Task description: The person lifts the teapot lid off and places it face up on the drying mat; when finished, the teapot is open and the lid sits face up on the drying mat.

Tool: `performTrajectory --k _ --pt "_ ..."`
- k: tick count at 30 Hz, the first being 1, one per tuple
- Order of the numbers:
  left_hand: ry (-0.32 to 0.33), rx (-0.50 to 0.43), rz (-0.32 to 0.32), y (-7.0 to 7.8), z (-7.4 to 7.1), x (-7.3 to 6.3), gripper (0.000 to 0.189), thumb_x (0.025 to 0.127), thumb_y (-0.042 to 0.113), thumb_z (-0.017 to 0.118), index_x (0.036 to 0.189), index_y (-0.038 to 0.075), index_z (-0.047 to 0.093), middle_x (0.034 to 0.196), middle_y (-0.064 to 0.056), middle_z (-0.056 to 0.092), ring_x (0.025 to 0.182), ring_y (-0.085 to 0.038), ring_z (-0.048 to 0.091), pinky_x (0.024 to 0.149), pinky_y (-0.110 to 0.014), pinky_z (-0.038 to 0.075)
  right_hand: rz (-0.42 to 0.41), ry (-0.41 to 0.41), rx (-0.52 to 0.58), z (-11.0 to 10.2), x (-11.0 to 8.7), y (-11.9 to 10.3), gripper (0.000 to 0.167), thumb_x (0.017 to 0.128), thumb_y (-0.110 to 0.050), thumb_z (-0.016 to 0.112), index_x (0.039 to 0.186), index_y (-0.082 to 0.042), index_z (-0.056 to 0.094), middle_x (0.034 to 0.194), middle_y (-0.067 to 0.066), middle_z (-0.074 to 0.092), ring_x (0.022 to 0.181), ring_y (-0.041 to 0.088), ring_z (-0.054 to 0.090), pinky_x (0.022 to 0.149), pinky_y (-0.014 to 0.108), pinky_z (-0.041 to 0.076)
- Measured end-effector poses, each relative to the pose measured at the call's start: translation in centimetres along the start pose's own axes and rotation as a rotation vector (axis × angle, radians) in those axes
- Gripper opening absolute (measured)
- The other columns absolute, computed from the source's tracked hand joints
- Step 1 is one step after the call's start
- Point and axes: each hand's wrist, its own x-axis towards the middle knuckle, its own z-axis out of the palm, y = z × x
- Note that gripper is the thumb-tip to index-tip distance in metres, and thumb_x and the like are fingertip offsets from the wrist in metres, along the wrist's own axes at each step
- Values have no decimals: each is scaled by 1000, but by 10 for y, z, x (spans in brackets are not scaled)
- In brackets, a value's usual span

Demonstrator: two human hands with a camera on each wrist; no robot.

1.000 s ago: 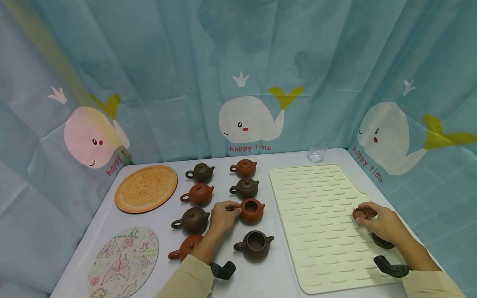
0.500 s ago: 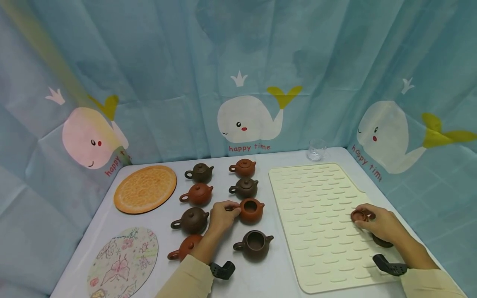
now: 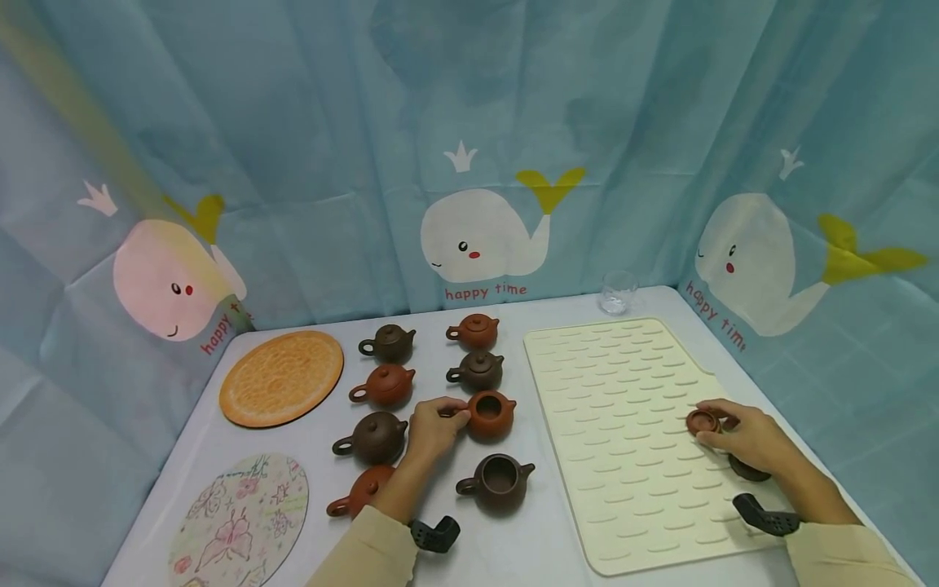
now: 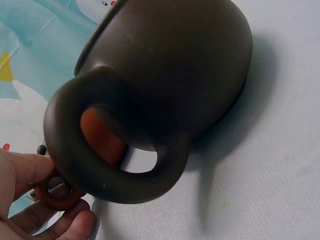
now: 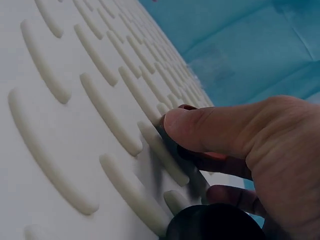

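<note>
My left hand (image 3: 434, 428) pinches the handle of a reddish-brown teapot (image 3: 491, 417) whose top stands uncovered. In the left wrist view, thumb and fingers meet at that ring handle (image 4: 60, 201), partly behind a dark brown lidless teapot (image 4: 175, 65). My right hand (image 3: 751, 440) holds a small reddish teapot lid (image 3: 702, 422) with its hollow side up, at the mat's right part. Whether this lid touches the mat is unclear. A dark lid (image 3: 748, 470) lies on the mat, partly hidden under my right hand.
Several lidded teapots, such as a dark one (image 3: 378, 438), stand in two columns on the white table. Cream ridged mat (image 3: 623, 489) covers the right side. A clear glass (image 3: 618, 295) stands behind it. Two round mats, orange (image 3: 282, 377) and floral (image 3: 238, 522), lie left.
The head view has shifted slightly. My right hand and the reddish lid have moved very little on the mat. The left hand keeps its hold on the teapot's handle.
</note>
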Motion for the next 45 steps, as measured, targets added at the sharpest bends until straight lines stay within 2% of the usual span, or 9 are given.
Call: performTrajectory --k 6,12,20,28,33,36,42,45 --pt "-1 -15 -1 0 0 0 5 83 9 76 88 11 77 77 2 67 76 -13 59 71 -31 47 -13 4 24 -1 -1 0 55 82 -31 78 124 1 61 103 17 64 84 25 56 65 40 45" --pt "-8 -24 -6 -1 0 0 5 84 9 76 88 11 76 77 2 67 76 -13 59 71 -31 48 -29 5 32 -1 -2 0 54 85 -31 76 126 0 60 101 14 65 84 25 58 65 40 46" --pt "-7 -21 -12 0 -1 0 4 83 9 76 87 12 76 78 3 66 77 -14 58 71 -31 47 4 -6 81 -3 -5 1 54 90 -32 70 130 1 57 109 20 64 87 29 60 65 41 48" --pt "-8 -18 -7 0 -1 -1 5 83 9 76 87 11 76 77 3 66 76 -14 57 70 -31 46 -26 69 85 -6 -4 1 48 91 -28 68 127 2 58 104 19 67 86 30 61 64 40 49" --pt "-12 -20 -12 0 -1 -1 6 84 9 75 89 11 76 77 3 65 76 -14 58 70 -31 46 -55 127 113 -14 -3 -3 43 92 -23 67 125 3 59 104 18 67 83 10 59 63 36 49" --pt "-6 -13 -15 1 -1 -1 7 83 9 75 90 10 76 78 2 66 76 -14 59 71 -32 47 -60 142 109 -19 -3 -5 43 92 -23 67 126 3 59 106 18 66 83 -2 53 65 38 47" --pt "17 -30 -24 4 -3 -1 18 84 8 75 101 4 73 85 -2 68 80 -15 64 75 -35 50 -72 152 107 -30 -3 -19 44 94 -25 65 129 1 57 111 16 63 87 -8 48 69 42 45" --pt "39 -24 0 7 -5 0 22 83 8 74 105 3 72 87 -3 70 81 -17 66 78 -37 49 -82 160 119 -36 -3 -29 44 94 -26 64 131 -2 57 112 12 64 88 -9 48 69 39 44"
